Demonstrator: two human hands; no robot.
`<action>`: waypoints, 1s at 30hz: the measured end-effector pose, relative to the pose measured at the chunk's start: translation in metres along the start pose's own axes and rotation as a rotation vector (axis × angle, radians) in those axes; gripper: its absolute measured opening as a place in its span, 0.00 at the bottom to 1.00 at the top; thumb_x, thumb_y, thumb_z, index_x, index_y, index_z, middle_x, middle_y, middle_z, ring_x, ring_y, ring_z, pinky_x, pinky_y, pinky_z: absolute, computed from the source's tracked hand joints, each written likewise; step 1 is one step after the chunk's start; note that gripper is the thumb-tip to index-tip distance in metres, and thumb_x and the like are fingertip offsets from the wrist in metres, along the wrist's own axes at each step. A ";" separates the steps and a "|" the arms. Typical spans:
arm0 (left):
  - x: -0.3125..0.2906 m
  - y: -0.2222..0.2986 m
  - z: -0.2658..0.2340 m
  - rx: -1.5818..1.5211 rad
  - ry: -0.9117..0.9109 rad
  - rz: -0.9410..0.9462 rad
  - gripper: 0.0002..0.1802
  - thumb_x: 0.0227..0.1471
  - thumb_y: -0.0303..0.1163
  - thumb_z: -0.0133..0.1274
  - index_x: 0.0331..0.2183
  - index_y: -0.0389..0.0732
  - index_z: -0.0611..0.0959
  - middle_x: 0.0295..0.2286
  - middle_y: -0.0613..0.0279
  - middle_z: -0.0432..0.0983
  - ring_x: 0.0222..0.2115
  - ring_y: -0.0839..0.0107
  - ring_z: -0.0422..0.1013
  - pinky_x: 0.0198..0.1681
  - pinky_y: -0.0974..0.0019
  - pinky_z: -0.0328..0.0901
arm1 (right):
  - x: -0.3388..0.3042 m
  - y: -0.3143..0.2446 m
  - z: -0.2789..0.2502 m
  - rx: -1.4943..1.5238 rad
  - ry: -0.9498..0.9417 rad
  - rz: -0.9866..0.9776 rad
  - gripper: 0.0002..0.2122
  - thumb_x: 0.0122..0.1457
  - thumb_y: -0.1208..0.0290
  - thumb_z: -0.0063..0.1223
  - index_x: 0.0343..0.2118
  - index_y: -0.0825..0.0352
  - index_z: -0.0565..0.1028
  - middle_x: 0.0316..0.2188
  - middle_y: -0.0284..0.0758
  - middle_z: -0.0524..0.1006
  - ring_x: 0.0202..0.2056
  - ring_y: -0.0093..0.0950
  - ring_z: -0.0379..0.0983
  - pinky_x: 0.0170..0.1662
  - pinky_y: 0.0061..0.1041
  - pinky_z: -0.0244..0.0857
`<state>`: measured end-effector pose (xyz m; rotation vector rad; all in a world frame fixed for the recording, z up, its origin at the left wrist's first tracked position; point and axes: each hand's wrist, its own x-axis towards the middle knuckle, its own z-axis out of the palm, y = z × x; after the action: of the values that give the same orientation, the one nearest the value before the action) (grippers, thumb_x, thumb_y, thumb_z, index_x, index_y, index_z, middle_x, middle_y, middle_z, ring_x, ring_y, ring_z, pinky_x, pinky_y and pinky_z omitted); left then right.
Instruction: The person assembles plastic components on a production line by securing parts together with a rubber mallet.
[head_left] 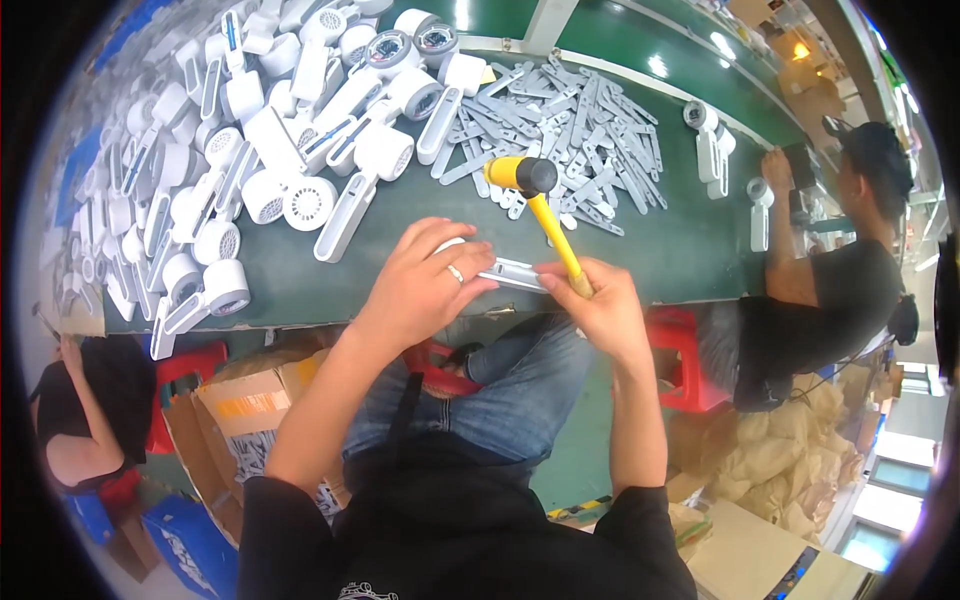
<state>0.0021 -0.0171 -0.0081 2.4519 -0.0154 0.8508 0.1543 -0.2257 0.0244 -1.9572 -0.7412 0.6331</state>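
Mallet (552,222), one, in grip of right hand (608,308), one white handle (516,273), in grip of left hand (420,285)

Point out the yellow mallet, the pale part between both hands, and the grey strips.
Yellow mallet (549,218): head view, on its upper handle.
Pale part (513,273): head view, on its exposed middle.
Grey strips (590,135): head view, mid-pile.

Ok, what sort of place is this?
Probably a factory assembly workshop: a long green workbench holds a heap of white fan-like units and a pile of grey strips, with another worker seated at it.
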 end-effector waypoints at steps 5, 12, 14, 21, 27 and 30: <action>0.004 -0.007 -0.002 0.038 -0.055 0.133 0.13 0.50 0.32 0.71 0.37 0.41 0.86 0.38 0.63 0.84 0.46 0.61 0.77 0.50 0.53 0.71 | 0.010 -0.013 -0.012 -0.043 -0.153 0.152 0.10 0.65 0.70 0.67 0.45 0.68 0.86 0.26 0.22 0.77 0.29 0.13 0.67 0.33 0.19 0.62; 0.001 -0.010 0.004 0.025 -0.067 0.113 0.13 0.49 0.32 0.71 0.37 0.40 0.86 0.38 0.64 0.84 0.44 0.60 0.78 0.50 0.53 0.70 | 0.007 -0.035 -0.008 -0.033 -0.149 0.464 0.16 0.67 0.62 0.64 0.51 0.66 0.84 0.18 0.28 0.76 0.18 0.16 0.66 0.23 0.21 0.59; 0.000 -0.009 0.003 0.060 -0.066 0.115 0.14 0.52 0.36 0.69 0.39 0.39 0.87 0.40 0.65 0.84 0.47 0.64 0.77 0.53 0.53 0.69 | 0.006 -0.022 -0.005 0.114 -0.153 0.464 0.15 0.67 0.62 0.64 0.50 0.66 0.84 0.17 0.27 0.75 0.16 0.15 0.64 0.21 0.20 0.57; 0.021 0.001 -0.001 0.155 -0.120 0.295 0.15 0.49 0.32 0.65 0.42 0.52 0.90 0.40 0.65 0.85 0.45 0.65 0.79 0.60 0.50 0.69 | 0.002 -0.002 0.004 0.271 -0.090 0.415 0.14 0.69 0.62 0.63 0.48 0.69 0.84 0.16 0.25 0.73 0.14 0.13 0.62 0.18 0.18 0.52; 0.021 -0.005 0.011 0.031 -0.203 0.258 0.15 0.49 0.30 0.64 0.41 0.54 0.92 0.37 0.68 0.86 0.36 0.70 0.80 0.62 0.52 0.70 | -0.024 0.001 0.007 0.179 0.028 0.338 0.17 0.72 0.62 0.57 0.55 0.68 0.80 0.17 0.23 0.71 0.19 0.12 0.63 0.22 0.17 0.55; 0.016 -0.007 0.010 0.020 -0.166 0.215 0.13 0.50 0.30 0.67 0.39 0.53 0.93 0.35 0.68 0.86 0.34 0.69 0.80 0.62 0.52 0.70 | -0.085 -0.001 -0.001 0.361 0.097 0.186 0.26 0.78 0.63 0.39 0.75 0.64 0.57 0.18 0.23 0.65 0.18 0.13 0.59 0.24 0.17 0.58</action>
<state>0.0218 -0.0132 -0.0091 2.5658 -0.3379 0.7359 0.0963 -0.2868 0.0374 -1.7173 -0.3576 0.7230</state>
